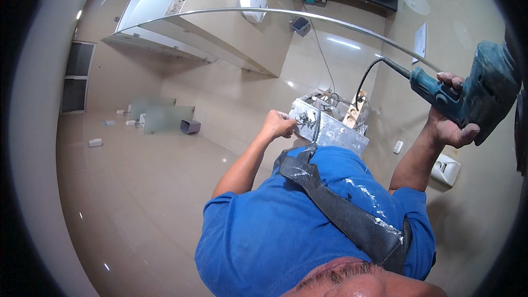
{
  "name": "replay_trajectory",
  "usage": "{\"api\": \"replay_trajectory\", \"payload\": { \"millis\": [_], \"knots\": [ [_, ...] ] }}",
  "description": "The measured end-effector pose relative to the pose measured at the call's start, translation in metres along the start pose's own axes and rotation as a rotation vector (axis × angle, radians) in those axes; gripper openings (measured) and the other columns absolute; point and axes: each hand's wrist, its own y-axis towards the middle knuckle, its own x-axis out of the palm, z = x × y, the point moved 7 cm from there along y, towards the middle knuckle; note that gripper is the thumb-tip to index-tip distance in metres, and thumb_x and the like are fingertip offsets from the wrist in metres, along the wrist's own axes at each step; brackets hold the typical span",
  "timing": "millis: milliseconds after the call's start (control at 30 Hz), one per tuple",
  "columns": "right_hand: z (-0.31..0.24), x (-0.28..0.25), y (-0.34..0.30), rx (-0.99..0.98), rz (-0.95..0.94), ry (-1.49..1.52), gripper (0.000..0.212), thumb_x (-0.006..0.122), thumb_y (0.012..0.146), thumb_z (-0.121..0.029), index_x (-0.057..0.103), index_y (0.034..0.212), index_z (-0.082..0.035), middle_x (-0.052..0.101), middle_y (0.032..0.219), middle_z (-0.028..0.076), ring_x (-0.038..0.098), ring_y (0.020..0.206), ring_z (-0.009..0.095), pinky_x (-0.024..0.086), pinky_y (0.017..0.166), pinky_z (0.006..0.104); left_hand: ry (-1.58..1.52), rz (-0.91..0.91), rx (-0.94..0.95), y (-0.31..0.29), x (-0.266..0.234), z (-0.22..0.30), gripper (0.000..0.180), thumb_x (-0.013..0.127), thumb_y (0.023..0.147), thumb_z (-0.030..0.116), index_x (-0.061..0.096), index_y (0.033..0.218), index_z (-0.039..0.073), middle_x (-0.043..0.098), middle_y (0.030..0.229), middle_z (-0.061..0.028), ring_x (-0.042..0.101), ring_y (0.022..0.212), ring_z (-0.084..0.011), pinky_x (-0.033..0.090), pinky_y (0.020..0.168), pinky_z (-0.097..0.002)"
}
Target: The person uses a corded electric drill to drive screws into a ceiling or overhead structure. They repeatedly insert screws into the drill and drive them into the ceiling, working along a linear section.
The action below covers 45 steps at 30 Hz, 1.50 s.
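Head view: a rectangular, white-spattered box (342,139) contains small dark metal pieces (305,120), cable and a pale socket strip (352,114). The left hand (277,125) is curled at its left edge; any grasp cannot be determined. The right hand (444,127) grips a dusty, teal, hard-cased power tool (487,85), right of the box.

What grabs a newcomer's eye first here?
The bulky teal power tool at the right edge, gripped in the person's right hand, its cord leading off the handle. Next, the blue shirt filling the lower middle, crossed by a dark strap with white smears. Then the left hand, near the centre, at the edge of a spattered grey box with small metal pieces.
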Motion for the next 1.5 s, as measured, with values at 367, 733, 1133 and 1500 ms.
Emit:
{"api": "replay_trajectory", "payload": {
  "millis": [367,733,1133,1500],
  "knots": [
    [0.035,0.035,-0.020,-0.032,-0.092,-0.063,0.086,0.066,0.088,-0.065,0.055,0.133,0.008,0.065,0.116,0.020,0.064,0.107,0.035,0.052,0.096,0.0528,-0.739,-0.314,0.578,-0.057,-0.052,0.178,0.016,0.064,0.101,0.014,0.070,0.108,0.002,0.072,0.105,-0.0126,0.074,0.093,-0.0256,0.064,0.081,-0.0390],
    [0.043,0.110,-0.003,-0.322,-0.246,-0.172,0.091,0.088,0.075,-0.042,0.054,0.141,0.011,0.062,0.138,0.025,0.064,0.126,0.034,0.048,0.110,0.0414,-0.880,-0.905,1.336,-0.231,-0.067,0.422,0.031,0.045,0.111,0.020,0.069,0.123,0.004,0.066,0.137,-0.0150,0.060,0.132,-0.0336,0.047,0.116,-0.0496],
    [0.028,0.143,0.009,-0.479,-0.256,-0.238,0.090,0.086,0.079,-0.040,0.049,0.143,0.013,0.065,0.132,0.025,0.069,0.118,0.032,0.055,0.103,0.0395,-0.659,-0.578,1.442,-0.265,-0.081,0.435,0.026,0.052,0.110,0.021,0.066,0.120,0.002,0.070,0.123,-0.0170,0.070,0.116,-0.0303,0.056,0.104,-0.0454],
    [0.020,0.204,0.062,-0.930,0.043,-0.491,0.094,0.085,0.083,-0.048,0.047,0.145,0.012,0.062,0.135,0.028,0.066,0.123,0.034,0.054,0.103,0.0417,-0.301,-0.125,1.649,-0.351,-0.071,0.534,0.030,0.059,0.107,0.022,0.062,0.124,-0.003,0.073,0.110,-0.0192,0.073,0.104,-0.0306,0.058,0.095,-0.0478]
  ]
}}
